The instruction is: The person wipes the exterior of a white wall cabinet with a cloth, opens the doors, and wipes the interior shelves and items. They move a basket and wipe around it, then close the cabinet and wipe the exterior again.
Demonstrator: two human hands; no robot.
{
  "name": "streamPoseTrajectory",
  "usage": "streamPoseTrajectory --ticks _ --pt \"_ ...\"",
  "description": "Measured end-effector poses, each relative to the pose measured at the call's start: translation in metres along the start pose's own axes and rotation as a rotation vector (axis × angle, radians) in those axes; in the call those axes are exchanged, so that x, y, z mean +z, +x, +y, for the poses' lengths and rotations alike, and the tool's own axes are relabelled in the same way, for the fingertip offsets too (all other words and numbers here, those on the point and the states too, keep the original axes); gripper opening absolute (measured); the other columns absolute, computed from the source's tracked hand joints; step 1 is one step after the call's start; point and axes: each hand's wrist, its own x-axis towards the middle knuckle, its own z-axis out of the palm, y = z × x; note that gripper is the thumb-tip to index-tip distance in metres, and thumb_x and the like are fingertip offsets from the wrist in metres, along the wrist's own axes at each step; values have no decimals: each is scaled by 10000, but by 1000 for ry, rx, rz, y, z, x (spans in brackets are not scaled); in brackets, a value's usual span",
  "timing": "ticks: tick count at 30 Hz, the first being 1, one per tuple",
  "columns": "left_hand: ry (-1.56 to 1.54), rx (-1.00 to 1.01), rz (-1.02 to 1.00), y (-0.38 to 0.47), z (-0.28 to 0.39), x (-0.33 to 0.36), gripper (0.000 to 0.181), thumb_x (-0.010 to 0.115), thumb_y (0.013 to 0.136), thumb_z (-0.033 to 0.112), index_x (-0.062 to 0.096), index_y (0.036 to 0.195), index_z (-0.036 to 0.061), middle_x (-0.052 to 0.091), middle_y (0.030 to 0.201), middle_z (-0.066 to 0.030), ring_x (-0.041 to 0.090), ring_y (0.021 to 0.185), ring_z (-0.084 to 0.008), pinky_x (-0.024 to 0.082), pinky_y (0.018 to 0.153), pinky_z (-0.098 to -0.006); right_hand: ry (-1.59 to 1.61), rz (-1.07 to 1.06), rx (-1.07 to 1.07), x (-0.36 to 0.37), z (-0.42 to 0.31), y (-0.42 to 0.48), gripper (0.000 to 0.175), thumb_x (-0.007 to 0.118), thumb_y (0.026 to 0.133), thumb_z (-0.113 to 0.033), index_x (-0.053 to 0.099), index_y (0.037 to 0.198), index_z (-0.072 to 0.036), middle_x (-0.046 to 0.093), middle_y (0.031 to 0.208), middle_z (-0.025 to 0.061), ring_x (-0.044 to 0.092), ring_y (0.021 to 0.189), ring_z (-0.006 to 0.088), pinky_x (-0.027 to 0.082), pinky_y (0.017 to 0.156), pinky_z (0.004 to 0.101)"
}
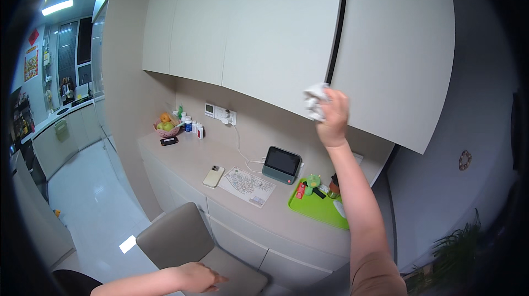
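My right hand (335, 116) is raised at the lower edge of a pale wall cabinet door (272, 36), gripping a crumpled white cloth or tissue (315, 100). The cloth is against or very near the door, just left of a black vertical strip (339, 19) between two doors. Low in the picture, my left hand (200, 277) hangs above the seat of a grey-brown chair (177, 234). It holds nothing; its index finger points out and the others are loosely bent.
Along the counter (190, 159) are a fruit basket (167, 130), several bottles (188, 124), a dark case (169, 141), a smartphone (213, 176), a printed sheet (248, 186), a smart display (282, 164) with a cable, and a green tray (318, 212) of small items. A plant (456, 250) stands right.
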Motion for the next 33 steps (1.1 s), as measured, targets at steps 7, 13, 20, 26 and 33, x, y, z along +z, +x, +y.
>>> streamPoseTrajectory --ticks 7,13,20,26,33 --pt "-292 -351 27 -71 56 -15 497 573 857 239 466 1330 131 620 1115 -188 615 950 -372 496 815 -461 -298 -358 -158 84 28 -21 261 494 830 -52 590 1064 13 463 1317 122 388 1273 286 308 1086 409" --pt "-600 -527 0 -93 66 27 481 581 858 231 479 1315 119 575 1179 -226 567 1020 -406 465 865 -476 -179 -395 -40 93 57 -28 384 465 836 -54 507 1212 10 427 1387 127 362 1315 277 292 1092 401" --pt "-693 -595 -70 -71 78 52 466 539 892 253 458 1323 96 556 1191 -249 519 1088 -433 432 927 -476 -45 -671 -261 76 26 -45 207 576 689 -11 634 867 -100 596 1090 18 537 1004 217 476 787 344" --pt "-562 -472 -203 -29 58 49 538 575 869 297 442 1342 76 506 1243 -294 514 1150 -372 416 966 -442 -225 -358 -176 -35 109 -55 320 591 663 37 651 958 -70 593 1095 73 539 1041 284 461 876 385" --pt "-374 -514 1 -36 101 145 405 589 786 193 605 1183 111 663 1000 -149 644 895 -303 510 787 -411 -261 -243 215 -115 146 -133 199 584 832 -105 660 997 -22 635 1037 171 581 994 331 458 861 419"
